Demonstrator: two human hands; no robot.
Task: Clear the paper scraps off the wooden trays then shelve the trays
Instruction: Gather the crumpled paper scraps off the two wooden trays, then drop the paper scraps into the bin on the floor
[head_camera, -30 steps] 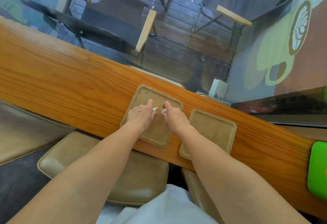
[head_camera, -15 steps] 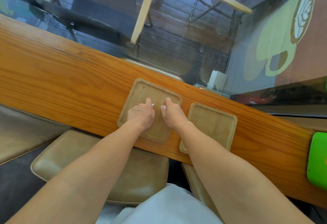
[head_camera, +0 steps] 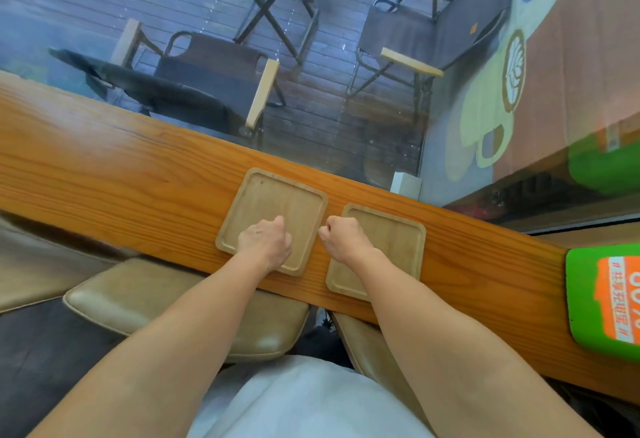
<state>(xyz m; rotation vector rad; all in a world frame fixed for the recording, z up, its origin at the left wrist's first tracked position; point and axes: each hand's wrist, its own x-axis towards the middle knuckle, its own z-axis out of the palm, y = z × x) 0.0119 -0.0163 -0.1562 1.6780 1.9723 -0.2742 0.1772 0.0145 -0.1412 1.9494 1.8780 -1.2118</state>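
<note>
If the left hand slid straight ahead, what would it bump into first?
Probably the far rim of the left tray that the closed left hand is over; the bare tray floor lies between them.

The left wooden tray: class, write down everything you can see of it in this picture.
The left wooden tray is a pale, square wooden piece with rounded corners and a low raised rim around a flat recessed floor. It lies flat on the orange-brown wooden counter, turned slightly askew to the counter's edge, just left of the second tray, with a narrow gap between them. The closed left hand rests on its near right part, hiding that area. No paper scraps show on its visible floor.
</note>
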